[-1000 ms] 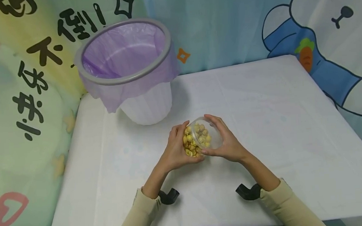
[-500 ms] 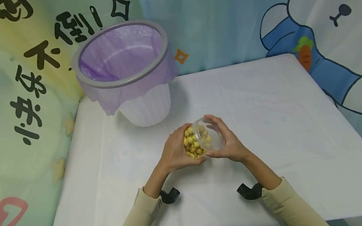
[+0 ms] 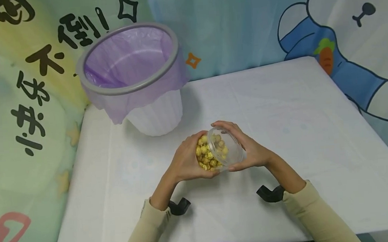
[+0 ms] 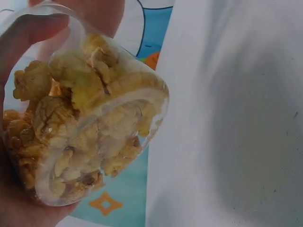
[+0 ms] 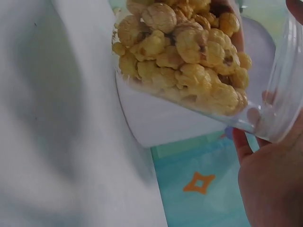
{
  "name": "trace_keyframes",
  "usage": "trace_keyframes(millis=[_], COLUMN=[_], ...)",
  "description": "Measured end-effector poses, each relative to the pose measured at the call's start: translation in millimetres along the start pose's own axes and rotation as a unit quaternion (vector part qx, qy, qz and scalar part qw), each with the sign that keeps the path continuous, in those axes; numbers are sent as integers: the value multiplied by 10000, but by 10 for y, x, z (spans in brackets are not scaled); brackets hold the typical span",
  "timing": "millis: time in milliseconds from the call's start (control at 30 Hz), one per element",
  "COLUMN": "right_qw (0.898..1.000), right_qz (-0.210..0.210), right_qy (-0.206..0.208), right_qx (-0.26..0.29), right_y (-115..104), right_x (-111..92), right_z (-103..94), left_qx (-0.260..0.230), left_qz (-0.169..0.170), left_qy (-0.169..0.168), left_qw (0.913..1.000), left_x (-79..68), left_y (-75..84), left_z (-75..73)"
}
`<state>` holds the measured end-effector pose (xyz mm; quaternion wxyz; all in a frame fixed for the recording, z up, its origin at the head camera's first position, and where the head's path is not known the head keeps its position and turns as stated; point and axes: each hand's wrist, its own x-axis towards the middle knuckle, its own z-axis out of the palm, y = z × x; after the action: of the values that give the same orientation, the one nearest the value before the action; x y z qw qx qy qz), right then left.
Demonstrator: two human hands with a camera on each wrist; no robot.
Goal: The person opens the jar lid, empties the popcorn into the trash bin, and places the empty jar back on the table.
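A clear plastic jar [image 3: 228, 150] of popcorn [image 3: 206, 154] is held tilted above the table, its lidded end turned to the right. My left hand [image 3: 188, 160] grips the popcorn-filled body, thumb and fingers on opposite sides. Around the clear lid end curve the fingers and thumb of my right hand [image 3: 251, 147]. The left wrist view shows the jar's base [image 4: 104, 137] up close, with popcorn pressed behind it. In the right wrist view the popcorn [image 5: 189, 61] fills the lower part, and the ridged rim [image 5: 286, 80] sits beside my right fingers.
A white bin [image 3: 158, 114] with a grey ring [image 3: 130, 89] and a purple bag liner [image 3: 133, 61] stands at the back left of the white-covered table [image 3: 299, 148]. A printed curtain [image 3: 228, 26] hangs behind and at the left.
My right hand has shifted slightly to the right and turned around the lid end, its upper fingers reaching further left. My left hand keeps its grip on the jar.
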<state>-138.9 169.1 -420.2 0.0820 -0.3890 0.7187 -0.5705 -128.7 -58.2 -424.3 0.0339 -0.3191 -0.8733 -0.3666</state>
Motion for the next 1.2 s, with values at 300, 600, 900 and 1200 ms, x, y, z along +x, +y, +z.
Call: trace_keyframes(millis=[300,600,900,1200], right_qw=[9992,9961,9832,9868], right_qz=[-177,-328,478,312], right_qy=[-78,-257,415,672], right_qx=[-337,-774,-1710,-1437], right_y=[53,16,-28,4], right_x=[-31,-46,-21,-25], right_z=[-66,-33,87,103], left_qx=[321,667,1001,1223], left_qz=[65,167,231,340], left_qy=[-95,-125,-20,-2], left_qw=[9994,9976,9947,9919], left_x=[3,-9,-25,0], left_y=[-29,-43,-78,-82], left_z=[-17,-80,-82,-98])
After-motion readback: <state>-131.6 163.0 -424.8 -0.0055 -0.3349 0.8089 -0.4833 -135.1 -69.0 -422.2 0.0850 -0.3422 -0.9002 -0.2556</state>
